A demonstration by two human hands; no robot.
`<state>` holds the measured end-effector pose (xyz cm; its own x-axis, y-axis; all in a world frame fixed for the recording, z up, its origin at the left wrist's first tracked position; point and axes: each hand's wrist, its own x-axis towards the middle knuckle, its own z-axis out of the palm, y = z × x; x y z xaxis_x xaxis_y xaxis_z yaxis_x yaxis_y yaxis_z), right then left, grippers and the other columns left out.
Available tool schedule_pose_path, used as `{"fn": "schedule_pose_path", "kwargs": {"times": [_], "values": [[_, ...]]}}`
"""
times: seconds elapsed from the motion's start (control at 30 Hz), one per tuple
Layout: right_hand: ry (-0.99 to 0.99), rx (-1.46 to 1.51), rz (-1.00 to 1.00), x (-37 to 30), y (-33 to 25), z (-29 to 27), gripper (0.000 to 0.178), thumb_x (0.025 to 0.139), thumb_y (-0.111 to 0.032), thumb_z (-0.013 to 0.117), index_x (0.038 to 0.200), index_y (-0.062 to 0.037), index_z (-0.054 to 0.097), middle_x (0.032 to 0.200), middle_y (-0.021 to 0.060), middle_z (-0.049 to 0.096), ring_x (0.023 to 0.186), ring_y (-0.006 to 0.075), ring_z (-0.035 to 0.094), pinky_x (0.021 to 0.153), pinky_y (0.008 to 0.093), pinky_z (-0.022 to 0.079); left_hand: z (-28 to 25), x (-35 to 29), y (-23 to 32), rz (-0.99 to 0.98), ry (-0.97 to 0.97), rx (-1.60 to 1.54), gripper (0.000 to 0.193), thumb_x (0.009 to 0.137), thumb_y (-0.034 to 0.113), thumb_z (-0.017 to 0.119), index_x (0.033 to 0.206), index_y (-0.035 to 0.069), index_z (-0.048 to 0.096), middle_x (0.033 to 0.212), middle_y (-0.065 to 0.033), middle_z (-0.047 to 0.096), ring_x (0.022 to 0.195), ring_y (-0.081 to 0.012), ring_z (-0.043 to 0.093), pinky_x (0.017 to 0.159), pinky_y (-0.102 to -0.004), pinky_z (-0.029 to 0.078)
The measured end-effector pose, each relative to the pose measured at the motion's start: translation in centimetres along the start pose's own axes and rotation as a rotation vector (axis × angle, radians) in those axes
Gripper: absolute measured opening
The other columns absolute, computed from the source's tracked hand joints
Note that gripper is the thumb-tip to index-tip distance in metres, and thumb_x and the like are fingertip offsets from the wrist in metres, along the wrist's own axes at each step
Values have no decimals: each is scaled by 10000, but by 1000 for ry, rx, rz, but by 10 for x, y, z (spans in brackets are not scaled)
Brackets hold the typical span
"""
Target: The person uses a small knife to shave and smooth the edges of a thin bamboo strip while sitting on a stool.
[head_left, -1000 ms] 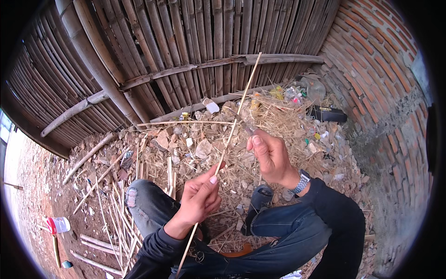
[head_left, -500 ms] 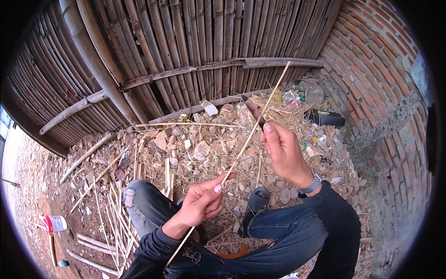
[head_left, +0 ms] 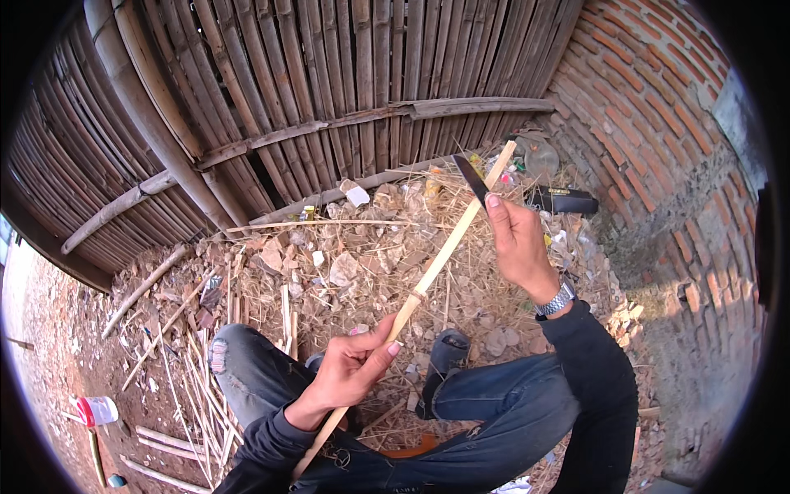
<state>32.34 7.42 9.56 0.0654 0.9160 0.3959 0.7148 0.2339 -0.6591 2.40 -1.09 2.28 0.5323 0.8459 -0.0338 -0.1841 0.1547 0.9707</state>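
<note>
A long pale bamboo strip [head_left: 451, 245] slants up and away from my lap to the upper right, its broad face showing and a node partway along. My left hand [head_left: 350, 362] is wrapped round its lower part, with the thumb along it. In my right hand [head_left: 522, 247] is a knife [head_left: 471, 179], its dark blade pointing up and left and lying against the strip near the far end. The fist hides the knife's handle. The strip's lower end runs under my left wrist toward my thigh.
Cut bamboo strips [head_left: 197, 391] lie beside my left knee. Stones, straw and litter cover the ground ahead. A bamboo wall [head_left: 346, 74] stands at the back, a brick wall [head_left: 650, 107] at the right. A dark case [head_left: 564, 200] and a red-and-white tub [head_left: 97, 410] lie farther out.
The bamboo strip has turned from its narrow edge to its broad face. My right hand and the knife have shifted slightly to the right. The head view has also moved a little.
</note>
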Motion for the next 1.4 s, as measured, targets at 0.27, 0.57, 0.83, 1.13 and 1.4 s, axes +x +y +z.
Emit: {"fn": "schedule_pose_path", "kwargs": {"times": [0.27, 0.57, 0.83, 1.13, 1.4], "values": [[-212, 129, -24, -31, -48, 37, 480, 1113, -344, 476, 805, 2, 608, 529, 173, 518, 474, 329, 571, 500, 433, 413, -2, 5, -7, 6, 36, -226, 418, 1070, 47, 567, 1488, 47, 551, 634, 61, 465, 481, -31, 342, 447, -231, 275], [-169, 146, -48, -19, -45, 35, 546, 1118, -371, 465, 732, 2, 568, 503, 91, 479, 446, 207, 471, 478, 407, 352, -17, 7, -2, 71, 5, -201, 456, 1074, 52, 568, 1523, 17, 495, 655, 73, 457, 524, -14, 352, 471, -222, 287], [-208, 111, -245, -48, -55, 54, 475, 1116, -330, 473, 800, -8, 622, 500, 92, 480, 438, 203, 520, 462, 392, 379, -12, 4, -4, 44, 49, -142, 443, 1066, 49, 579, 1501, -9, 513, 685, 72, 488, 552, -14, 363, 490, -224, 293], [-72, 136, -81, -22, -51, 43, 474, 1117, -318, 479, 773, -9, 583, 494, 101, 470, 419, 204, 490, 453, 381, 362, -7, 5, 3, 39, 66, -197, 447, 1067, 25, 569, 1509, 6, 510, 673, 73, 451, 552, -14, 344, 493, -222, 278], [-188, 162, -5, -4, -49, 40, 536, 1112, -360, 484, 736, 9, 586, 532, 131, 493, 459, 230, 497, 501, 402, 401, -15, 8, 5, 55, 76, -228, 436, 1066, 18, 564, 1500, 18, 527, 650, 70, 440, 520, -16, 330, 470, -231, 261]]}}
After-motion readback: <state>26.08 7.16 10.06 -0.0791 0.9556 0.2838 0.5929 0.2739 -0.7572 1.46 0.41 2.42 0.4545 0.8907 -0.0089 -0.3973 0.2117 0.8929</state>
